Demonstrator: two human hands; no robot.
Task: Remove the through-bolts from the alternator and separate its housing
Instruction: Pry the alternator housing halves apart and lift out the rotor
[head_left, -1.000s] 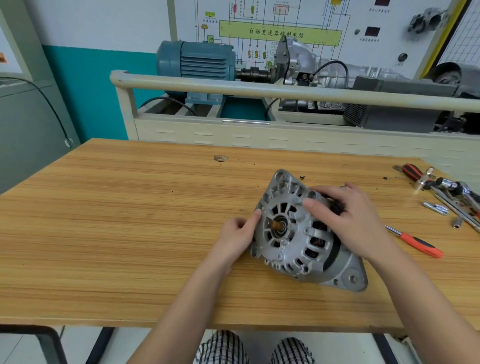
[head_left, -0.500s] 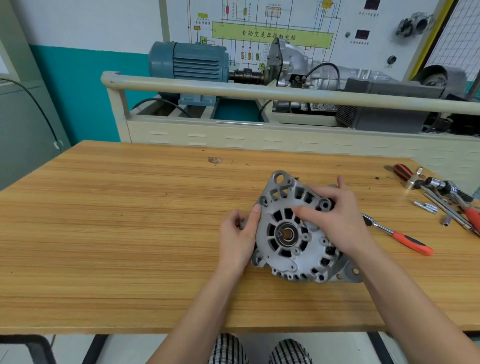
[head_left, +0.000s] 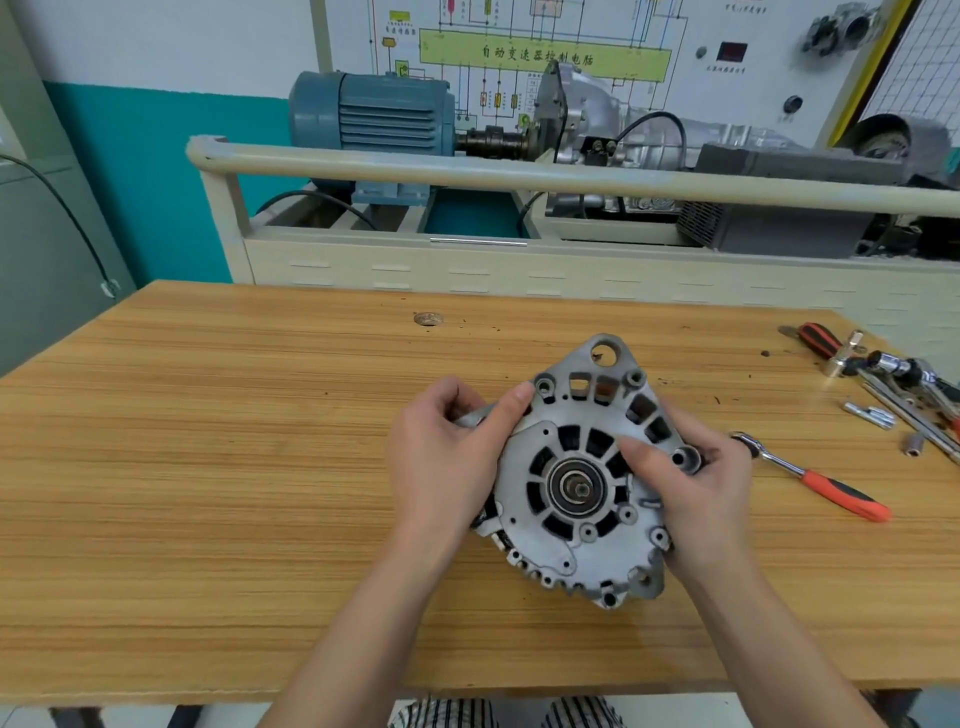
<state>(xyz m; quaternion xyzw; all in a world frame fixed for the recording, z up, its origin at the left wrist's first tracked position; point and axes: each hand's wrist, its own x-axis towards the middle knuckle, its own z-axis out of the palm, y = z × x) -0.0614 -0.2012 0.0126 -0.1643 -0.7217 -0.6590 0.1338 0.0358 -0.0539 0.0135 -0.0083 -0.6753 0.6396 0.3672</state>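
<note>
Your left hand (head_left: 441, 457) curls round the left edge of the alternator (head_left: 576, 478), thumb pressed on its rim; your right hand (head_left: 691, 488) grips the right edge, thumb lying across the vented face. The alternator, one ribbed grey cast-metal disc with a round bearing at its centre, sits on the striped wooden table (head_left: 208, 467). Right of it lies one ratchet (head_left: 810, 478) with an orange-and-black handle; beyond that, a cluster of bright steel tools (head_left: 898, 379). Behind the alternator stands one blue finned motor (head_left: 374, 117).

The alternator (head_left: 582, 473), a grey cast-aluminium housing with slotted vents, a central bearing and shaft end, and mounting ears at top and bottom, faces the camera at lower centre-right of the frame.
</note>
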